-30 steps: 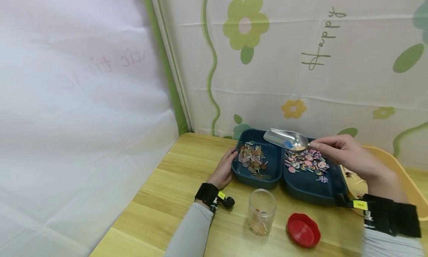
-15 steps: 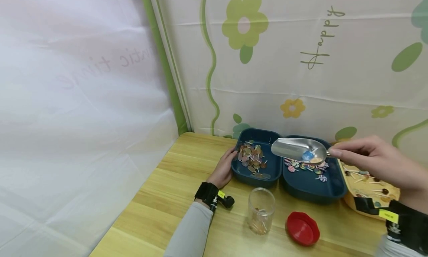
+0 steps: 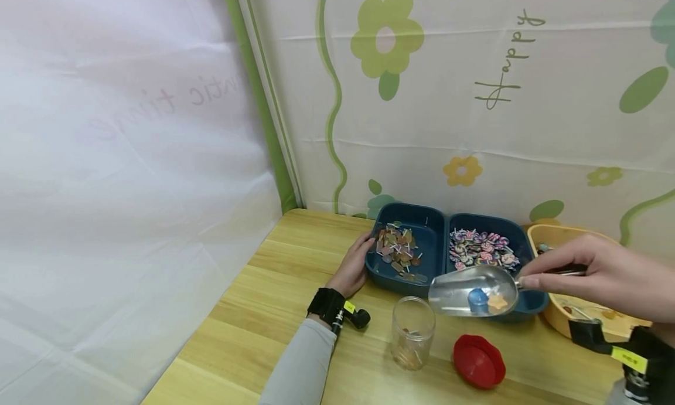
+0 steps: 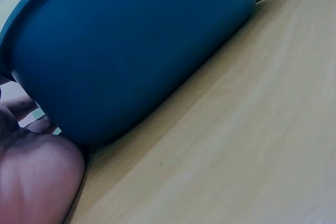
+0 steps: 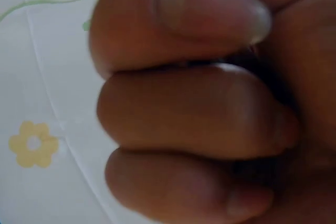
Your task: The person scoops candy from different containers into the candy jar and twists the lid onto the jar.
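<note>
My right hand (image 3: 590, 276) pinches the handle of a metal scoop (image 3: 453, 291), held level in front of the dark blue two-compartment tray (image 3: 495, 311). In the scoop lie a blue round piece (image 3: 478, 299) and a pale orange star-shaped piece (image 3: 497, 302). The right wrist view shows this hand's curled fingers (image 5: 184, 114) close up. My left hand (image 3: 352, 267) grips the tray's left rim; some of its fingers are hidden behind the wall. Just left of the scoop's tip, a clear jar (image 3: 413, 334) stands uncovered with some small pieces at its bottom.
Small brownish lollipop pieces (image 3: 399, 247) lie in the tray's left compartment, pink and multicoloured lollipops (image 3: 480, 247) in the right. A yellow tray (image 3: 559, 235) with small pieces stands at the right. The red lid (image 3: 479, 361) lies on the wooden table (image 3: 253, 311). A patterned cloth hangs behind.
My right hand first carried the scoop to the right, then lowered it toward me, from above the blue tray to its front edge near the jar. My left hand stays put.
</note>
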`<state>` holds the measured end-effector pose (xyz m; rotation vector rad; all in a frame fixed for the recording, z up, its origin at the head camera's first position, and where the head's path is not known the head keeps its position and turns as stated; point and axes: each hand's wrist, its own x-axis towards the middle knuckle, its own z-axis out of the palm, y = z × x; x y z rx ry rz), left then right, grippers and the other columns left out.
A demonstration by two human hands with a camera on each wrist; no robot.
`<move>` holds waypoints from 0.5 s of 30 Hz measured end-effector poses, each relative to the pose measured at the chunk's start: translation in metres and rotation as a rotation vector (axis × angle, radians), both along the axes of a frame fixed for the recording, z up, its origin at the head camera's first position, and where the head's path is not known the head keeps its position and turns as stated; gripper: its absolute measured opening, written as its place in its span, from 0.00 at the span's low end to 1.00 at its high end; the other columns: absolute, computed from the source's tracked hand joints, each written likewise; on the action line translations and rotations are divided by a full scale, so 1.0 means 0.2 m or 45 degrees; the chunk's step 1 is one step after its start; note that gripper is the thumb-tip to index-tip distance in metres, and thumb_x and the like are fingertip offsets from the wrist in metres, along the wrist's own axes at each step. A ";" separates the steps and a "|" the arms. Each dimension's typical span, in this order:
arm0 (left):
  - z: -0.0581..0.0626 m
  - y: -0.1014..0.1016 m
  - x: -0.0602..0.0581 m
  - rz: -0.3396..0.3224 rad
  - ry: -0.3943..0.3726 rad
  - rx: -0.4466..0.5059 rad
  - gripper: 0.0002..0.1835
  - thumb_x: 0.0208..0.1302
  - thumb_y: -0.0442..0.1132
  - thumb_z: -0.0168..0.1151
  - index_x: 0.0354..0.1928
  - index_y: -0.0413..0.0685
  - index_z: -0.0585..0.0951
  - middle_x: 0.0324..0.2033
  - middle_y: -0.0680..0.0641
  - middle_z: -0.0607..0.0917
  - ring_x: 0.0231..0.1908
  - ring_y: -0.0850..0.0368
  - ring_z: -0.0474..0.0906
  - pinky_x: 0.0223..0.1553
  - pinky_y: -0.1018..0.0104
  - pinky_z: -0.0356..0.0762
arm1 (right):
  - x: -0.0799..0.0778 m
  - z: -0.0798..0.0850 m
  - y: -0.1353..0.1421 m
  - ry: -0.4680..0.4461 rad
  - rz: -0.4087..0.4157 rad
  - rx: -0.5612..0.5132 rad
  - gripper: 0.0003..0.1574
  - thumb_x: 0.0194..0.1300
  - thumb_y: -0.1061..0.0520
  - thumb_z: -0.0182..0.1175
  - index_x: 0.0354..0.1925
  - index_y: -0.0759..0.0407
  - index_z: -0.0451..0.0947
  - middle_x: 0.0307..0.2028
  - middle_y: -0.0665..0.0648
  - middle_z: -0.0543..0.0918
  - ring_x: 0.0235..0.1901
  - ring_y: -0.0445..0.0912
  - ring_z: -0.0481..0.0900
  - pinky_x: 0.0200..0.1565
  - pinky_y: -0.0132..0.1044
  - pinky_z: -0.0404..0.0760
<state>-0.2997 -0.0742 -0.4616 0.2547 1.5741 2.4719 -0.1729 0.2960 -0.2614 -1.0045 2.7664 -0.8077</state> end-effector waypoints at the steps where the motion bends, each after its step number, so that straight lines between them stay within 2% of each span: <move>1: 0.00 0.00 0.00 -0.001 0.000 0.001 0.27 0.84 0.43 0.42 0.78 0.44 0.60 0.77 0.40 0.59 0.75 0.49 0.57 0.75 0.51 0.56 | 0.00 0.00 -0.01 -0.001 0.027 0.016 0.15 0.72 0.61 0.64 0.48 0.42 0.89 0.28 0.39 0.82 0.23 0.39 0.72 0.21 0.31 0.68; 4: 0.00 0.00 -0.01 0.001 -0.005 0.005 0.26 0.84 0.42 0.42 0.78 0.44 0.60 0.77 0.40 0.60 0.75 0.49 0.58 0.75 0.51 0.57 | 0.00 0.00 -0.04 0.006 0.100 0.044 0.15 0.71 0.61 0.64 0.47 0.41 0.89 0.29 0.36 0.82 0.23 0.37 0.73 0.21 0.31 0.68; 8: 0.00 0.00 -0.01 0.005 -0.009 0.004 0.26 0.84 0.42 0.42 0.78 0.44 0.60 0.77 0.41 0.61 0.75 0.49 0.58 0.75 0.52 0.57 | -0.01 0.00 -0.05 -0.013 0.143 0.043 0.16 0.72 0.61 0.63 0.48 0.41 0.89 0.37 0.37 0.87 0.27 0.37 0.76 0.22 0.31 0.70; 15: 0.01 0.00 0.00 0.007 -0.014 -0.014 0.26 0.84 0.43 0.41 0.78 0.44 0.60 0.77 0.41 0.60 0.75 0.49 0.57 0.75 0.52 0.56 | -0.01 0.00 -0.04 -0.026 0.151 0.023 0.15 0.72 0.62 0.63 0.47 0.42 0.90 0.33 0.38 0.86 0.24 0.37 0.73 0.20 0.31 0.67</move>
